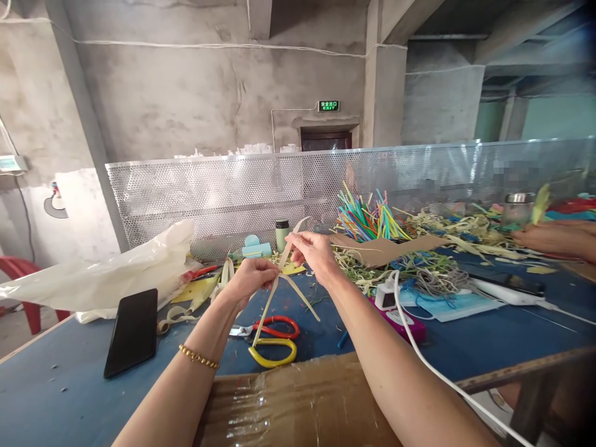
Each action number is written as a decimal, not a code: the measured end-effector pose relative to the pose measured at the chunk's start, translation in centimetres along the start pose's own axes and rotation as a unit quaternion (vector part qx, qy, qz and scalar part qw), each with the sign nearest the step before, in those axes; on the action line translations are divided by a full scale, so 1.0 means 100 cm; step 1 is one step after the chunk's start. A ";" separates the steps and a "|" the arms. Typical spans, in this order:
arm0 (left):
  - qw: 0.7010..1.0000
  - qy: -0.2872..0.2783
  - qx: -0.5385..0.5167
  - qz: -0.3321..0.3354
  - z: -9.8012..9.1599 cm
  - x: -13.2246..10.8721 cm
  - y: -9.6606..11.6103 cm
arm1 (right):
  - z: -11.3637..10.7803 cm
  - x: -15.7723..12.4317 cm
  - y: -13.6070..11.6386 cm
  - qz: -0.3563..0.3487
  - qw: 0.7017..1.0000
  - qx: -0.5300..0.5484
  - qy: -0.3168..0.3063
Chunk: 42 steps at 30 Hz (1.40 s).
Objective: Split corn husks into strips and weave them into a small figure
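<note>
Left hand and right hand are clamped on thin pale straw strips; a hard pull may tear them.

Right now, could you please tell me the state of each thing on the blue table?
pale flat straw strips: crossed, pinched by left hand and right hand
red-and-yellow-handled scissors: lying flat, unheld
black slab phone: lying flat, screen dark
white plug charger: plugged into pink power strip
</note>
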State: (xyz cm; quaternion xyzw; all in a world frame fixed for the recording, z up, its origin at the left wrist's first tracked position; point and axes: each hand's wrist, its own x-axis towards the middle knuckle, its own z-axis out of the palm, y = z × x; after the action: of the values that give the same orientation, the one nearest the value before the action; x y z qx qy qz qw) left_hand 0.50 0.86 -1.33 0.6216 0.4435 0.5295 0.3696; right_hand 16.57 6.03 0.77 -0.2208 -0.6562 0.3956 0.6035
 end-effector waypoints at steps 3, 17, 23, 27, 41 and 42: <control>1.000 0.023 -0.010 0.000 -0.001 0.001 0.001 | 0.002 -0.004 -0.001 -0.001 0.999 -0.021 -0.040; 0.989 0.087 0.110 0.045 -0.004 0.004 -0.006 | 0.012 -0.013 -0.009 -0.081 0.984 -0.145 -0.063; 0.993 0.114 0.019 0.013 -0.008 0.006 -0.005 | 0.016 -0.016 -0.004 -0.084 0.978 -0.140 -0.128; 0.995 0.066 -0.079 -0.008 -0.010 0.005 -0.002 | 0.018 -0.018 -0.003 -0.105 0.971 -0.168 -0.132; 0.982 0.025 -0.182 -0.040 -0.014 0.005 -0.002 | 0.012 -0.013 0.008 -0.242 0.883 -0.387 -0.110; 0.982 0.025 -0.181 -0.040 -0.014 0.005 -0.002 | 0.012 -0.014 0.008 -0.243 0.880 -0.393 -0.111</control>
State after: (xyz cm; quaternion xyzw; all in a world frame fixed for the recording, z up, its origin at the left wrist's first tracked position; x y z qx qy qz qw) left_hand -0.87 1.35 -1.16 0.5126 0.3741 0.6009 0.4860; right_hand 15.53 5.16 -0.62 -0.2287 -0.8533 -0.0320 0.4676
